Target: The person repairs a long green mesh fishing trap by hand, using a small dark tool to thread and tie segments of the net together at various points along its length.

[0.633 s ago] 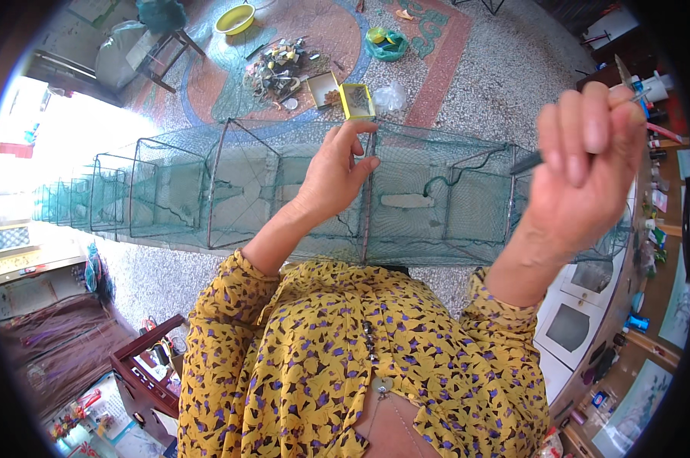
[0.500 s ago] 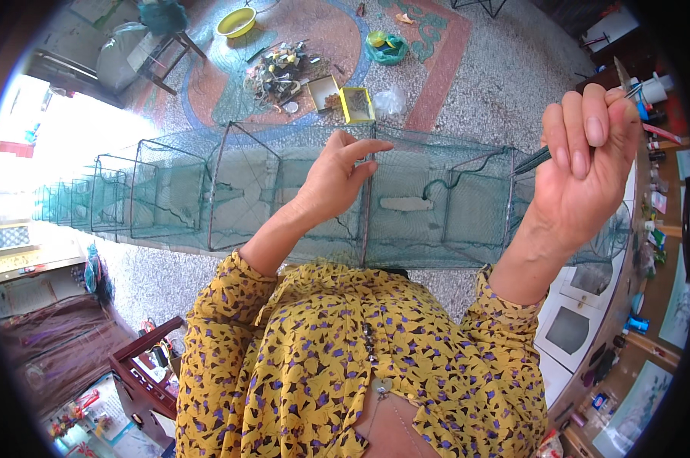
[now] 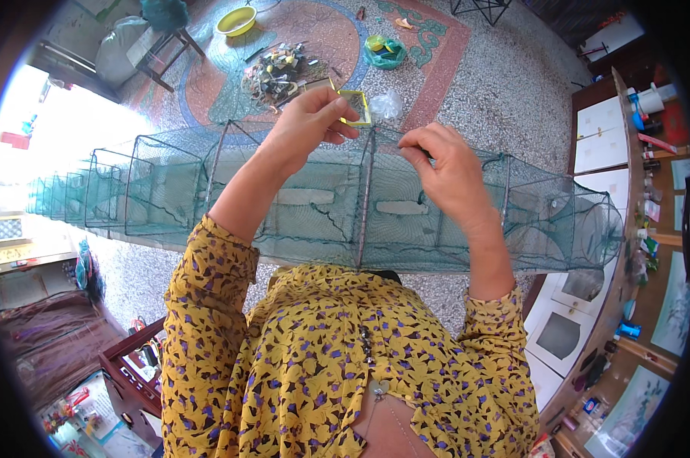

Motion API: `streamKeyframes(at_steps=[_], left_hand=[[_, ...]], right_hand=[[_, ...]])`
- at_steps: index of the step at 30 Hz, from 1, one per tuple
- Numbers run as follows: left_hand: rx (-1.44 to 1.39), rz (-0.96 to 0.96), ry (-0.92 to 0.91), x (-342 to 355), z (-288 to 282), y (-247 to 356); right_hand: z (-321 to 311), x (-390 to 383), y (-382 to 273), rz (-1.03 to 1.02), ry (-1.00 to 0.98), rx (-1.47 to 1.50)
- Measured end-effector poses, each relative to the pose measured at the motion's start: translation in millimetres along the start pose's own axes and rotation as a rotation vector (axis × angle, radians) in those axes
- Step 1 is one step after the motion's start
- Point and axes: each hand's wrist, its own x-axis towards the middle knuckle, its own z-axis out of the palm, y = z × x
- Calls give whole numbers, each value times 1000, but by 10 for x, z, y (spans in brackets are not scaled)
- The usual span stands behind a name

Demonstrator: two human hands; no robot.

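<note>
There's a green net (image 3: 417,244) stretched out crosswise in front of the person (image 3: 314,343), a long see-through tunnel of fine mesh, spread open in sections by thin dark frames (image 3: 366,200) spaced along its length.

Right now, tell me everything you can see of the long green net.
The green net is a long, see-through mesh tunnel, held open by thin dark frames set in a row. It stretches left to right across the view, looking smaller toward the bright left end. Pale strips show through the mesh. The left hand and right hand overlap its far side; whether either touches it is unclear.
</note>
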Motion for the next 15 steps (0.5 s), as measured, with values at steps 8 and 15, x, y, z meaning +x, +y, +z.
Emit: streamKeyframes(at_steps=[8,15], left_hand=[[175,31,-76,12,-21,-135],[347,115,-29,-9,54,-205]], right_hand=[[189,-40,55,89,-27,-170],[416,-65,183,120,56,34]])
